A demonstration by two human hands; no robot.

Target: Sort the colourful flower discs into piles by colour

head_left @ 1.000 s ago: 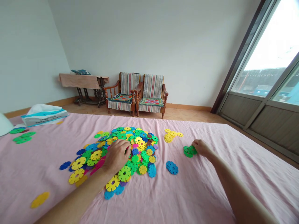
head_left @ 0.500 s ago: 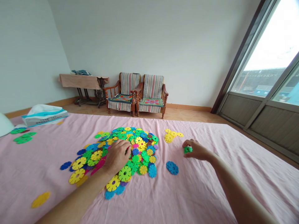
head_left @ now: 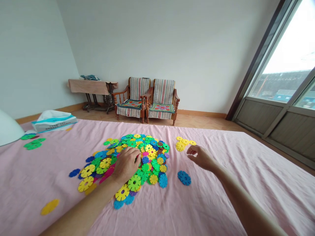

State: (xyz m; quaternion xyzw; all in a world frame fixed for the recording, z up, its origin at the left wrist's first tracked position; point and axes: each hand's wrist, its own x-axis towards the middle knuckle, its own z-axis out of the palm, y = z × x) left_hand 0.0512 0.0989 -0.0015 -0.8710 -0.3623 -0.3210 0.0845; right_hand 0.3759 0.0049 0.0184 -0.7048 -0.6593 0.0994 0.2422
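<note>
Pink sheet (head_left: 31,177) covers a bed, its far edge running across in front of the floor, with a treadle sewing table (head_left: 86,87) and two wooden armchairs (head_left: 145,98) against the back wall. At the far left of the bed sit a white domed object (head_left: 7,128) and a plastic-wrapped tissue pack (head_left: 53,122), with green flower-shaped discs (head_left: 33,143) near them and yellow discs (head_left: 50,206) lying apart toward the near side. Blue discs (head_left: 74,172) lie just left of a big heap of plastic flower-shaped discs (head_left: 152,154) in mixed colours. The left hand (head_left: 126,164) rests on that heap, fingers curled down into it; whether it grips a disc cannot be told. Right of the heap, the right hand (head_left: 200,158) hangs empty and open, fingers loosely parted, just beside a yellow cluster (head_left: 181,145) and near a blue disc pair (head_left: 184,178). Wide bare sheet stretches beyond it toward the bed's right edge, below a tall window (head_left: 278,59).
</note>
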